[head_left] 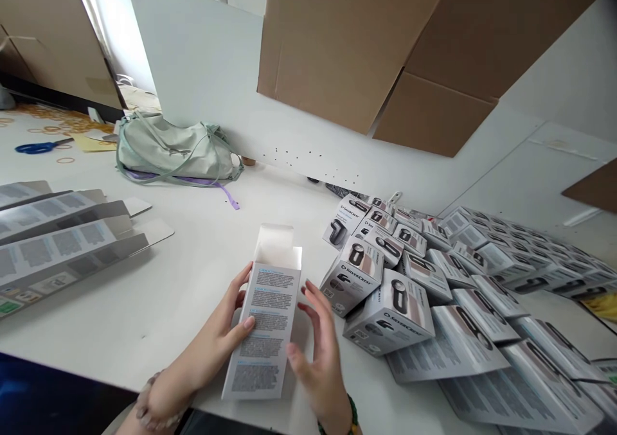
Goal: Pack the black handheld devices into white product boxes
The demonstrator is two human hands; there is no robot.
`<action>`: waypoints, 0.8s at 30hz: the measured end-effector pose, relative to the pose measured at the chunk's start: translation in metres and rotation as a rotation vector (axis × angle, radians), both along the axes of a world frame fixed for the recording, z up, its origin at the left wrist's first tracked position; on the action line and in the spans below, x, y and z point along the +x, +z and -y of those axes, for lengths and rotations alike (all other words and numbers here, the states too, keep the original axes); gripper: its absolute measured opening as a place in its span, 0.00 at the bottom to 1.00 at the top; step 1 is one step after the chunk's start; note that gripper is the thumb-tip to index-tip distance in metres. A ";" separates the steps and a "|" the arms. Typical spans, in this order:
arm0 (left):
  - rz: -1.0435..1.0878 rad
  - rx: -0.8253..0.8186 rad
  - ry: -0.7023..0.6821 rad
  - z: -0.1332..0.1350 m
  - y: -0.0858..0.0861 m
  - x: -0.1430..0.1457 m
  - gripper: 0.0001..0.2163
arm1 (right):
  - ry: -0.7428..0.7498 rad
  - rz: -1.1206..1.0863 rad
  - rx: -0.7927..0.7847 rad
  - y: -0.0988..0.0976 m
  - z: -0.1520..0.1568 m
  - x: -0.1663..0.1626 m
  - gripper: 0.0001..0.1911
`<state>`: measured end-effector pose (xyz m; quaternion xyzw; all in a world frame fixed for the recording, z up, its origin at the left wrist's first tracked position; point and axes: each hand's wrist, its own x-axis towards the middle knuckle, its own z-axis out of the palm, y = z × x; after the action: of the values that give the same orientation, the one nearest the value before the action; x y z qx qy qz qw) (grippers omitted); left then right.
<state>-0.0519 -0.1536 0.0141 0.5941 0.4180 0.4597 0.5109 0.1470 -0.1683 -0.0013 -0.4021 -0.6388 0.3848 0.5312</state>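
Note:
A printed cardboard box (265,332) lies on the white table in front of me, its far end open with the flaps raised. My left hand (226,326) grips it from the left, thumb on the printed face and fingers round the side. On the other side, my right hand (315,351) is beside the box with its fingers apart and curved; its thumb tip is at the box's right edge, and whether it touches I cannot tell. Several finished-looking SilverCrest boxes (405,313) stand just to the right of that hand.
Flat, unfolded cartons (62,245) lie in a stack at the left. Further back are a pale green bag (173,149), blue scissors (41,146) and scattered rubber bands (65,117). More packed boxes (515,242) fill the right side. Brown cardboard (357,43) hangs on the white partition (207,56).

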 end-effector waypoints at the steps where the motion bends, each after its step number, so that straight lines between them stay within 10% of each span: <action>1: 0.003 0.002 -0.002 0.000 0.000 0.000 0.31 | -0.057 -0.015 0.050 -0.001 0.000 0.001 0.22; 4: 0.007 0.008 -0.011 0.001 -0.001 0.000 0.31 | -0.119 -0.050 0.162 -0.001 -0.002 0.005 0.06; 24: 0.009 0.023 0.013 0.000 -0.003 0.001 0.31 | -0.089 -0.076 0.273 0.007 -0.003 0.003 0.11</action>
<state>-0.0511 -0.1533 0.0116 0.5953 0.4142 0.4703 0.5029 0.1505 -0.1652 0.0059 -0.3393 -0.6463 0.2855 0.6210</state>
